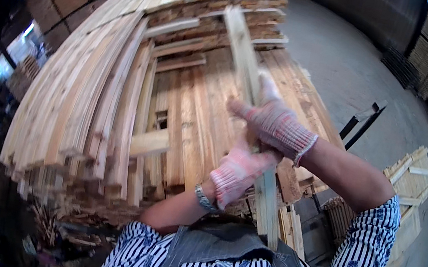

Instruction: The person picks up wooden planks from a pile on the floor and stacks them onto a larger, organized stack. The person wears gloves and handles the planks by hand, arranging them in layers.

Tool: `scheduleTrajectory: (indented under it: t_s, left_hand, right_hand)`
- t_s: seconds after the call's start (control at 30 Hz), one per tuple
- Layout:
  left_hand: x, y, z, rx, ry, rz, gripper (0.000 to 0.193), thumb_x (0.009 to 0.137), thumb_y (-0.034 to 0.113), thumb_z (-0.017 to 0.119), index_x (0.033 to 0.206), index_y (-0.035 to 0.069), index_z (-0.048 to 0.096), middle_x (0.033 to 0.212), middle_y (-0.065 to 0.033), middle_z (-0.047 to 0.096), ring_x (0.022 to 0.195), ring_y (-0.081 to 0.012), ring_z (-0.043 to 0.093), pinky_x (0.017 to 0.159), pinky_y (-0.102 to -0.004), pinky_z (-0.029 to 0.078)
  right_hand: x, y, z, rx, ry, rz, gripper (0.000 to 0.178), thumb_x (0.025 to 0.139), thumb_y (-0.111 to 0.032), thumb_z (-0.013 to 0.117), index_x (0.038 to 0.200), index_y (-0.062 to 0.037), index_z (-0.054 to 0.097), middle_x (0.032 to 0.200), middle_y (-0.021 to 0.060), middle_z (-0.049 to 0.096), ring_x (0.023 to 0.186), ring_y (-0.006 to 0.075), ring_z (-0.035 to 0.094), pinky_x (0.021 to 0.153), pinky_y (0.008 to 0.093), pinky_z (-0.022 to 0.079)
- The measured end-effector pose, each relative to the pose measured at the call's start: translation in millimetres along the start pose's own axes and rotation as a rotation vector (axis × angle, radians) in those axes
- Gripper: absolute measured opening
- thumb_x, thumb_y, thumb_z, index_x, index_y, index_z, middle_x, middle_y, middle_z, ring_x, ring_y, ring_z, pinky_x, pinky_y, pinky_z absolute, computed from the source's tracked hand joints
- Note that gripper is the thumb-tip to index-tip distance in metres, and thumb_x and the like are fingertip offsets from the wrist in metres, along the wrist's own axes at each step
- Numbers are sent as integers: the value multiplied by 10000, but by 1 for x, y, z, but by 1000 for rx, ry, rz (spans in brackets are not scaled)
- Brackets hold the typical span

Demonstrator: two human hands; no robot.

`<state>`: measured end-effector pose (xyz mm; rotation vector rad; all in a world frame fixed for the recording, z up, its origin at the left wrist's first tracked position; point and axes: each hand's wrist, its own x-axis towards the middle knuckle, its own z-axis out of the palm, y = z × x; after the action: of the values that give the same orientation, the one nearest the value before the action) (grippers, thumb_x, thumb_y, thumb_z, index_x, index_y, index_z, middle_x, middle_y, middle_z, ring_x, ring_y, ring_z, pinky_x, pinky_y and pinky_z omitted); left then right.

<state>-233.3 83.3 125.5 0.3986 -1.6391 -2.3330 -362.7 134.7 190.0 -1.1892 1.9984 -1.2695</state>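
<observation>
You hold one long slat (244, 59) in both gloved hands. Your right hand (278, 125) grips it from the right side, fingers (238, 107) wrapped across its face, one finger pointing up along its length. Your left hand (239, 169) sits just below the right, touching it, fingers curled shut around the same slat. Both hands wear pale knit gloves with pink tint; a watch (205, 198) shows on your left wrist.

The slat runs tilted: its far end rises beyond your fingers, over the top of the stack (96, 84), and its near end (269, 212) drops below your fingers toward your chest, ending just above your grey vest (216, 248).

Behind your fingers and to their left stands the big stack of pale boards, layered flat, their cut ends facing you low on the left. On top of it, beyond your fingers, several loose slats (184, 42) lie crosswise. A short block (149, 142) juts from the stack just left of your left hand.

To the right of your fingers, past your right forearm, a black metal frame (362, 122) stands on the grey concrete floor (353, 61). Further right, well apart from your hands, a small pallet (412, 180) lies on the floor. Below your right elbow, more short wood pieces (292, 227) are piled. Your striped sleeves (361, 256) fill the lower edge.
</observation>
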Motion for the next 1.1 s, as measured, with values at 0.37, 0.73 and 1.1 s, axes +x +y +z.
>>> scheduleTrajectory:
  t_s: [0.37, 0.73, 1.1]
  left_hand:
    - [-55, 0, -51, 827, 32, 664, 886, 903, 348, 762, 1550, -17, 280, 1455, -240, 489, 1363, -336, 479, 1140, -446, 389]
    - [-89, -32, -100, 1568, 143, 722, 595, 672, 286, 819, 1174, 39, 618, 1184, -160, 642, 1132, -353, 613, 1022, -492, 478]
    - [-86, -31, -98, 1484, 171, 787, 445, 702, 266, 794, 1060, 42, 653, 1071, -142, 675, 1045, -318, 660, 1012, -466, 501]
  right_hand:
    - [38, -58, -77, 317, 249, -748, 756, 971, -258, 700, 1585, -130, 278, 1220, 77, 611, 1052, 141, 620, 885, 304, 565]
    - [72, -69, -67, -329, 15, -356, 787, 858, -118, 804, 1546, -184, 429, 1341, 71, 609, 1123, 146, 621, 946, 286, 556]
    - [141, 62, -32, -956, -407, -404, 691, 903, -203, 704, 1534, -276, 432, 1229, 167, 608, 1175, 364, 583, 1019, 422, 480]
